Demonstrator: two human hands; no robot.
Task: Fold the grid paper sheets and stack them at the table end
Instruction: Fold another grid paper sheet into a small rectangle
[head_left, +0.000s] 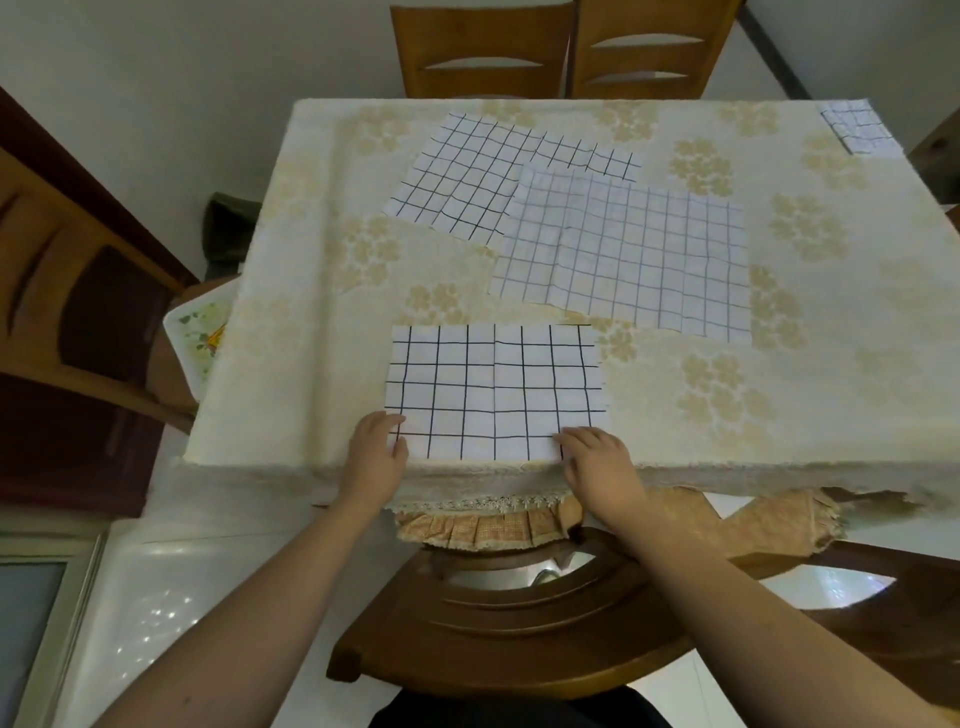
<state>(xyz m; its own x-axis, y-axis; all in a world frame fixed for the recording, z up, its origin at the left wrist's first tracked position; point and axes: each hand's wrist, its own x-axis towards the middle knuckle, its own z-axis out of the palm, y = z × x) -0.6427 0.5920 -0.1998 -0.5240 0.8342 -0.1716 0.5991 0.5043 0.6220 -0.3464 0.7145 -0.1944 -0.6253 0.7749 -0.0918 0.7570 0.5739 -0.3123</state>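
A white sheet with a bold black grid (493, 389) lies flat at the table's near edge. My left hand (375, 452) grips its near left corner, thumb on top. My right hand (597, 460) pinches its near right corner. Further back lies a fine-grid sheet (628, 254), flat, overlapping a second bold-grid sheet (467, 176) at the far middle. A small folded grid paper (857, 127) rests at the far right corner of the table.
The table wears a cream floral tablecloth (291, 312). Two wooden chairs (561, 49) stand at the far side, another chair (519, 613) with a frilled cushion is right below me, and a dark wooden chair (88, 312) stands at the left.
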